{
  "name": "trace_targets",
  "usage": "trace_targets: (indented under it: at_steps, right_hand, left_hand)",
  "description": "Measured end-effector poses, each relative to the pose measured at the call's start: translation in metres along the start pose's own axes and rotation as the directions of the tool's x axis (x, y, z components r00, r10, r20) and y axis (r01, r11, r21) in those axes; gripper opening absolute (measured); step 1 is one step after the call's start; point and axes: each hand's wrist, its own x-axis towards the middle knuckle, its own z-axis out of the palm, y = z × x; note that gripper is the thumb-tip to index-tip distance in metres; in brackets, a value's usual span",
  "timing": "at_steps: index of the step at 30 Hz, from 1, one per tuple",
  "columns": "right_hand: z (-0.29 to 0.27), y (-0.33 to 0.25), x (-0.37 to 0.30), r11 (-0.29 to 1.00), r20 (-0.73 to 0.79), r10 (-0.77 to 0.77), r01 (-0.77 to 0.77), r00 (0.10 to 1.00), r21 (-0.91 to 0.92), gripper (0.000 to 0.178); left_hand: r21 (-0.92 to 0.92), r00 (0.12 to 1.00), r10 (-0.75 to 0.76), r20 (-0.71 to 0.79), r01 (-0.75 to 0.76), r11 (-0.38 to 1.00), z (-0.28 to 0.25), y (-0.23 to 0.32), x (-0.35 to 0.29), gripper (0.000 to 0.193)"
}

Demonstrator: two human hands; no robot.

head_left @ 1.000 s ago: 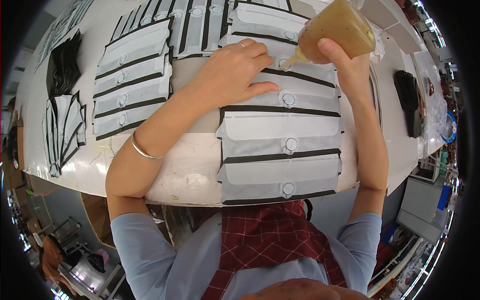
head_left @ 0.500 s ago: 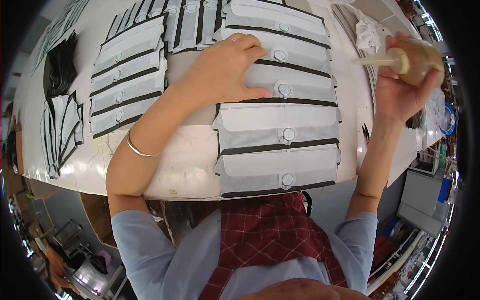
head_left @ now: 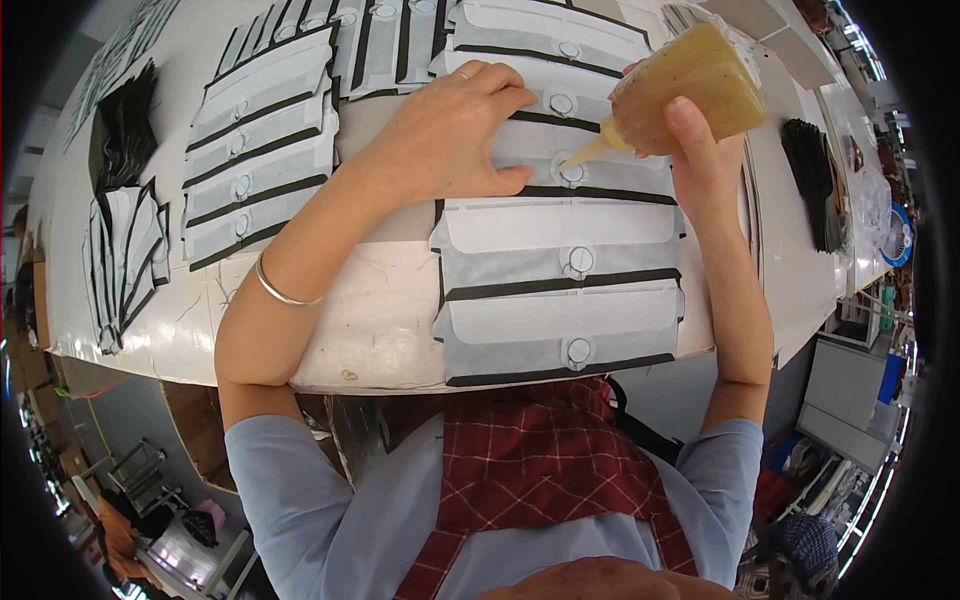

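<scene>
My right hand (head_left: 703, 165) grips a squeeze bottle (head_left: 695, 88) of amber liquid, tilted with its thin nozzle down to the left. The nozzle tip meets, or hovers just over, a round disc (head_left: 572, 174) on one of the grey-white fabric pieces (head_left: 560, 225). These black-edged pieces overlap in a column, each with a disc near its middle. My left hand (head_left: 455, 135) rests at the column's left edge, fingers bent over a piece and thumb spread apart below them. It holds nothing that I can see.
A second column of similar pieces (head_left: 262, 145) lies to the left, with more at the back. Black fabric strips (head_left: 122, 130) and a fanned bundle (head_left: 125, 260) are at far left. More black strips (head_left: 812, 185) and a clear plastic bag (head_left: 873, 200) lie at right.
My right hand has brought the bottle leftward from the table's right side and tipped its nozzle down onto the disc. My left hand has stayed nearly in place.
</scene>
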Motion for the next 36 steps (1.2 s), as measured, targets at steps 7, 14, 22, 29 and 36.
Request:
trace_targets:
  at_steps: [7, 14, 22, 29, 36]
  right_hand:
    - [-0.025, 0.002, -0.001, 0.991, 0.087, -0.053, 0.063, 0.995, -0.115, 0.043]
    - [-0.024, 0.009, 0.002, 0.965, 0.147, -0.062, 0.097, 0.987, -0.244, 0.078]
    - [-0.051, 0.001, -0.008, 0.968, 0.130, -0.177, 0.197, 0.976, -0.154, 0.062]
    - [-0.080, -0.049, -0.034, 0.802, -0.070, -0.337, 0.325, 0.939, 0.500, 0.091]
    - [-0.034, -0.024, -0.077, 0.990, -0.032, -0.042, 0.046, 0.999, 0.132, 0.085]
  left_hand:
    - [0.005, 1.000, 0.000, 0.004, 0.000, 1.000, 0.000, 0.000, -0.001, 0.064]
    - [-0.017, 1.000, 0.005, 0.021, -0.004, 1.000, -0.004, 0.002, -0.001, 0.066]
    - [0.009, 1.000, 0.016, 0.015, -0.016, 1.000, 0.000, 0.001, -0.002, 0.064]
    - [0.049, 0.997, 0.074, -0.010, -0.073, 0.996, 0.001, -0.001, -0.003, 0.061]
    - [-0.083, 0.991, 0.042, 0.124, -0.031, 0.996, -0.038, 0.048, -0.024, 0.058]
